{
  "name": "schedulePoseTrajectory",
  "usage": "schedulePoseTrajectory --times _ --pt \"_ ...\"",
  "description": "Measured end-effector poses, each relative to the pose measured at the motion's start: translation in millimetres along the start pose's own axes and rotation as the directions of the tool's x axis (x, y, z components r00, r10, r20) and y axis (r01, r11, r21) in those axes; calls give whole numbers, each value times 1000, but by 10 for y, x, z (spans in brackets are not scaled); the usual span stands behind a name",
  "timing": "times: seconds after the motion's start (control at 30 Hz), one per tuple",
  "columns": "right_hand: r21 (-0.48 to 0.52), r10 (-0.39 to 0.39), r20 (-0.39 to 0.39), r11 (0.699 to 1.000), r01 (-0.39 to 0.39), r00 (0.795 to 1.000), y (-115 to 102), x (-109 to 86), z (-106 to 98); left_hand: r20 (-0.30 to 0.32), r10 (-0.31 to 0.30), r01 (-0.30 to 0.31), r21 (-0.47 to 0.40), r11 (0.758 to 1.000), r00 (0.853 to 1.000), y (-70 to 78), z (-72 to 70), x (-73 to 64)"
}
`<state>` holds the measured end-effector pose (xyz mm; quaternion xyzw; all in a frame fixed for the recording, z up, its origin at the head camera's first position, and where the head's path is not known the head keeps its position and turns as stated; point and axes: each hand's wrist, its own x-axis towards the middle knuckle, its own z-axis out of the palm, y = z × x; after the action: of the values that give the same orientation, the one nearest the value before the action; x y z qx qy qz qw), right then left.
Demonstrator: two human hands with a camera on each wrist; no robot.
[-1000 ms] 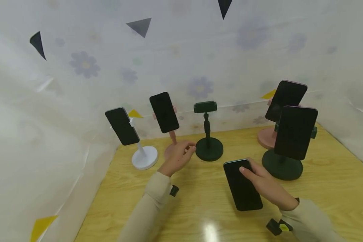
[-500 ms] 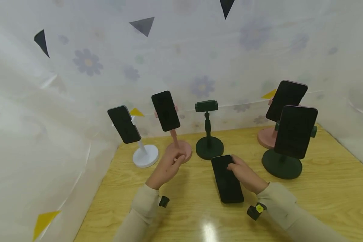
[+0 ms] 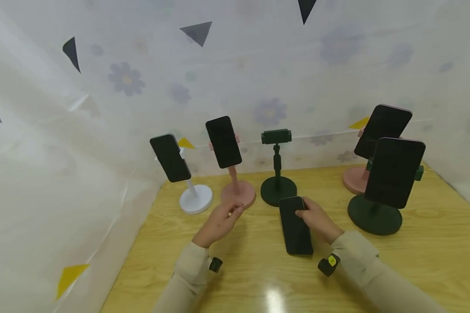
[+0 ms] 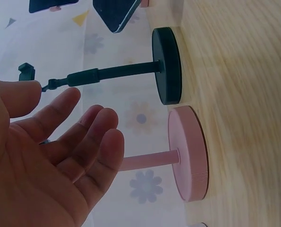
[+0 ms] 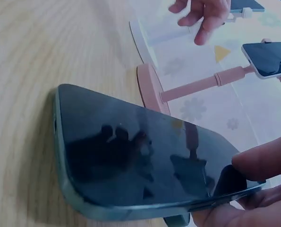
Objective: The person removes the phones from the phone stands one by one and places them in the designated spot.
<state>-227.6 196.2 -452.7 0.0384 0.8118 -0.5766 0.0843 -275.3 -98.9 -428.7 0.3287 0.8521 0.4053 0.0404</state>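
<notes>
My right hand (image 3: 319, 219) pinches a black-screened smartphone (image 3: 295, 230) near its upper right edge, thumb on the screen. Seen from the right wrist, the phone (image 5: 126, 161) is tilted, close over the wood. Just behind it stands a dark green phone stand (image 3: 278, 190) with nothing in its clamp. My left hand (image 3: 219, 221) holds nothing; its fingers are loosely bent in front of the base of a pink phone stand (image 3: 240, 195). That stand carries another phone (image 3: 224, 142). In the left wrist view, the left palm (image 4: 41, 175) faces the camera, apart from both stands.
A white stand (image 3: 196, 199) with a phone (image 3: 170, 157) is at the left. On the right, a second green stand (image 3: 375, 215) with a phone (image 3: 394, 171) partly hides a pink stand (image 3: 354, 179) with a phone (image 3: 381, 126). Patterned sheeting (image 3: 149, 43) rises behind the wooden table (image 3: 243, 269).
The right hand has carried the phone leftward, closer to the green stand without a phone. My left hand has drawn back to the left, away from that stand. The head view has shifted slightly.
</notes>
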Motion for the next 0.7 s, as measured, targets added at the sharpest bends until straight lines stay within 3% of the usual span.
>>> schedulePoseTrajectory --times 0.4,0.7 --pt "-248 66 -57 965 -79 996 203 203 -66 -5 -77 77 -32 997 997 -42 22 -84" --pt "-329 127 -70 934 -143 989 311 281 -43 -34 -92 91 -26 995 995 -47 54 -63"
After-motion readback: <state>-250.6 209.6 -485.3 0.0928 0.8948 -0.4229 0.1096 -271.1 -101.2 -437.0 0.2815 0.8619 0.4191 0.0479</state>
